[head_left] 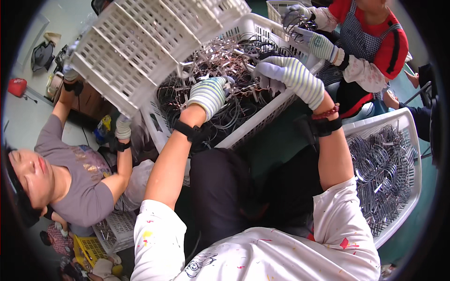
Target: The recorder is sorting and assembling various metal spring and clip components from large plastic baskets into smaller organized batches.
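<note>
White plastic crate before the wearer holds a tangle of wire pieces; the striped-gloved left hand and right hand dig in, fingers curled on wires. Sorting appears underway. Pulling a piece free likely needs untangling, while a co-worker tips an upturned crate overhead.

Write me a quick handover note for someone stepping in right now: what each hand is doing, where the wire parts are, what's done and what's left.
Left hand: gloved, down in the tangle of wire parts in the white crate; whether it grips anything cannot be told.
Right hand: gloved, resting on the same tangle, grip unclear.
A person on the left tilts another white basket over the crate.
Done: a tray on the right holds laid-out wire pieces.
Left: the crate is still full of tangled parts.
</note>
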